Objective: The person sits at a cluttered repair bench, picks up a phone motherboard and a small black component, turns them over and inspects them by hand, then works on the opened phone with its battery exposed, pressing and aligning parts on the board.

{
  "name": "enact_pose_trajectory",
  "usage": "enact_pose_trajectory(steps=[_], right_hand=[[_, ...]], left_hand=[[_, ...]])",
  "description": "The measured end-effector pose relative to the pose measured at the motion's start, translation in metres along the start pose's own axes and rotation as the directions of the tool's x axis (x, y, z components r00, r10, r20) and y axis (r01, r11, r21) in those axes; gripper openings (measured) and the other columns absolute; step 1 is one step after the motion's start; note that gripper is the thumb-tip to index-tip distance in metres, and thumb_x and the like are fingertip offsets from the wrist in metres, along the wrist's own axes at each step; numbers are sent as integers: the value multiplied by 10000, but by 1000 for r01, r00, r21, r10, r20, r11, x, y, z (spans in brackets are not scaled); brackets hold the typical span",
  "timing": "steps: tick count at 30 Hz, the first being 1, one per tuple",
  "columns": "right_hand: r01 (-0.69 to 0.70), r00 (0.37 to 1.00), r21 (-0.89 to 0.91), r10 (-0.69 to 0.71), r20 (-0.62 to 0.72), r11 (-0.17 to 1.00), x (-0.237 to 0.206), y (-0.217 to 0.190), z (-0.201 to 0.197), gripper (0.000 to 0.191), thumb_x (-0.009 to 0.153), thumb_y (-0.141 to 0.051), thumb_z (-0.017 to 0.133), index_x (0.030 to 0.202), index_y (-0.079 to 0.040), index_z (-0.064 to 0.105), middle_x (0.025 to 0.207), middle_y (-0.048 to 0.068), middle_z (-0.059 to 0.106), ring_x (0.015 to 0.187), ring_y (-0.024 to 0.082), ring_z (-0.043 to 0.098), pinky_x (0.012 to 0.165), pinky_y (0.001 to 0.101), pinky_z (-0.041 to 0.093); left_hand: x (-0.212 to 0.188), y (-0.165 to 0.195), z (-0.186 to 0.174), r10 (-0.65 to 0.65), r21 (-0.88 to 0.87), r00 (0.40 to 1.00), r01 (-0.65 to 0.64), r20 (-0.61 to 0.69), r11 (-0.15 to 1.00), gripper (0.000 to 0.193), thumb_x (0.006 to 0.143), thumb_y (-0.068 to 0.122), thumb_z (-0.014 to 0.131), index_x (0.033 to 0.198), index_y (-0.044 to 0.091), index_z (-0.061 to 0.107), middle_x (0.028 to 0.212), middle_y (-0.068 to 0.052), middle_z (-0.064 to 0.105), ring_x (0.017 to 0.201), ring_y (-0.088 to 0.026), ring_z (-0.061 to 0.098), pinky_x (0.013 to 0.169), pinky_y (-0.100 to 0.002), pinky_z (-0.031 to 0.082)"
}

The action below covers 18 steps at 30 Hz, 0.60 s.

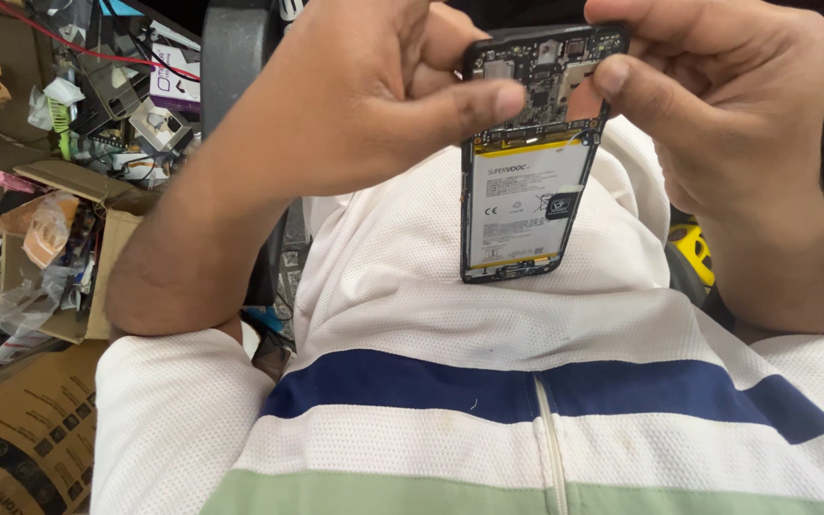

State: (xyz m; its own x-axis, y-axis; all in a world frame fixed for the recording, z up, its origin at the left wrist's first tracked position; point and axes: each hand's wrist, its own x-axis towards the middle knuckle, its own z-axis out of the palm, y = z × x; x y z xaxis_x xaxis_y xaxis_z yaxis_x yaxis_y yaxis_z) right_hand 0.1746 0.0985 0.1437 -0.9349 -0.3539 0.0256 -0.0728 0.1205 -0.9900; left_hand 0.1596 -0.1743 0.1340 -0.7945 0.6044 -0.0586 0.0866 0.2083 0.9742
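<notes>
A white shirt with a navy stripe (526, 391) fills the lower view. Above it, the left hand (355, 95) and right hand (727, 105) pinch the upper end of an opened phone (526, 162), back cover off. It looks light, rigid, and fragile: grip the frame edges, not the exposed circuit board (545, 72) or white battery (525, 205).

A repair workshop: cluttered cardboard boxes (59, 238) of electronic scraps (116, 86) (wires, boards).
</notes>
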Motion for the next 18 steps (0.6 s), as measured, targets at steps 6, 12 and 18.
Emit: enact_pose_trajectory(steps=[6, 12, 18], right_hand=[[5, 1000, 42, -5, 3, 999, -5, 6, -3, 211, 1109, 52, 631, 1316, 90, 627, 1056, 167, 722, 935, 148, 741, 863, 212, 637], [23, 999, 113, -21, -24, 993, -6, 15, 3, 221, 1093, 43, 623, 1310, 90, 619, 1140, 166, 713, 925, 137, 727, 870, 215, 639], [-46, 997, 230, 57, -42, 972, -13, 11, 0, 395, 962, -2, 591, 1340, 98, 536, 1196, 169, 682, 1056, 163, 708, 925, 235, 626]], left_hand=[[-1, 8, 5, 140, -186, 990, -139, -4, 973, 265, 1164, 23, 608, 1393, -40, 493, 945, -82, 698, 936, -122, 779, 828, -279, 666], [-4, 19, 4, 101, 61, 994, -99, -37, 993, 203, 1083, 39, 577, 1281, 0, 559, 813, -78, 712, 706, -100, 734, 602, -265, 619], [-9, 22, 3, 317, 117, 948, -318, 27, 941, 555, 961, -41, 695, 1462, 3, 459, 1142, -124, 686, 847, -141, 730, 721, -271, 618]])
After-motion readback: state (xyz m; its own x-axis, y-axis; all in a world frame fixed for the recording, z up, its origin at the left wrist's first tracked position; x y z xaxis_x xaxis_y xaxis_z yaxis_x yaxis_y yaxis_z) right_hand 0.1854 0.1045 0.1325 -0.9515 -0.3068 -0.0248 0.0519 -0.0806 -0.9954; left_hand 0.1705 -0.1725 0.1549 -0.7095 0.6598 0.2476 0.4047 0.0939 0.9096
